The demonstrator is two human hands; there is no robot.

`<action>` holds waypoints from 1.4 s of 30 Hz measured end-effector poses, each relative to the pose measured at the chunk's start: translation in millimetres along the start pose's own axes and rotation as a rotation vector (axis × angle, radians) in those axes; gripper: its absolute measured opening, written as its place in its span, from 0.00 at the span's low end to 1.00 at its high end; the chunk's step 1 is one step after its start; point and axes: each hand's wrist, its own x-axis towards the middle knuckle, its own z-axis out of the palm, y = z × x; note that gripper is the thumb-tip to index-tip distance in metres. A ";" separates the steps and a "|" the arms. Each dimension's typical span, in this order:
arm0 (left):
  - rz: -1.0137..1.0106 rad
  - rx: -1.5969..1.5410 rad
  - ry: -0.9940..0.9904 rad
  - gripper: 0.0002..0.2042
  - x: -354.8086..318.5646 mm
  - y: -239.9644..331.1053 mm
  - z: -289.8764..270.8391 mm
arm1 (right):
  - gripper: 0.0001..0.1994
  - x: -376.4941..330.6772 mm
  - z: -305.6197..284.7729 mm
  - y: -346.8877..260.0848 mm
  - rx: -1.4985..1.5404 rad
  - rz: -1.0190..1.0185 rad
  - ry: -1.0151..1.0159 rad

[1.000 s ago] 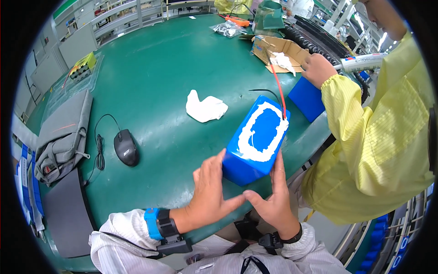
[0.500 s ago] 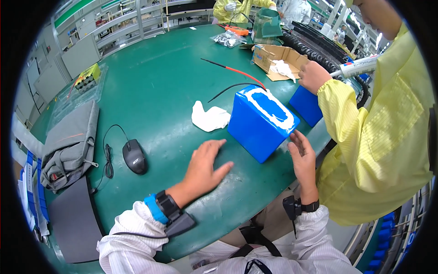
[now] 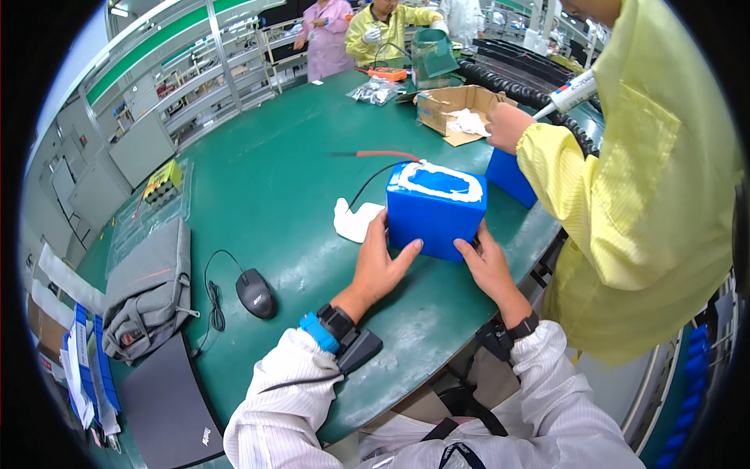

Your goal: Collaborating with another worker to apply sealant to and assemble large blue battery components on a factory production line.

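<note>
Between my two hands a blue-wrapped battery pack [image 3: 434, 222] stands upright on the green table, one broad side facing me. A loop of white sealant [image 3: 441, 184] lies on its top, and a red and a black wire [image 3: 367, 181] come out at the top's far edge. My left hand [image 3: 380, 262] grips the pack's left side, thumb on the front face. My right hand [image 3: 486, 262] holds the right side in the same way, its thumb also on the front. A crumpled white tissue [image 3: 355, 222] lies just left of the pack.
At right, a co-worker in a yellow coat [image 3: 609, 219] holds a sealant tube [image 3: 570, 95] beside a second blue pack [image 3: 509, 177]. Beyond stand a cardboard box [image 3: 437, 109] and a bag of small parts [image 3: 376, 91]. Leftward lie a mouse [image 3: 255, 294], a grey bag [image 3: 148, 285] and a laptop [image 3: 168, 402].
My left hand has moved right onto the pack, and both hands now hold it. The pack has turned so a broad side faces me. Its red wire has swung round.
</note>
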 end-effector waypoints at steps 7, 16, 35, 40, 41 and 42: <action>0.013 0.221 0.002 0.36 -42.6 30.1 5.5 | 0.25 4.0 -12.9 -6.7 -0.111 0.190 0.025; 0.021 0.259 0.019 0.50 -7.2 -14.8 -5.3 | 0.37 2.5 6.4 10.1 -0.040 0.220 -0.005; -0.144 0.229 -0.071 0.43 -71.2 39.2 -29.0 | 0.30 -37.5 -6.1 -23.0 0.096 0.130 -0.158; -0.166 0.156 -0.089 0.42 -69.1 31.4 -29.3 | 0.29 -38.7 -1.3 -22.0 -0.052 0.071 -0.104; -0.170 0.165 -0.084 0.42 -68.8 32.0 -29.3 | 0.29 -37.7 -0.9 -22.2 -0.093 0.059 -0.109; -0.169 0.155 -0.091 0.42 -67.8 32.9 -29.8 | 0.29 -36.4 -0.4 -22.3 -0.133 0.045 -0.114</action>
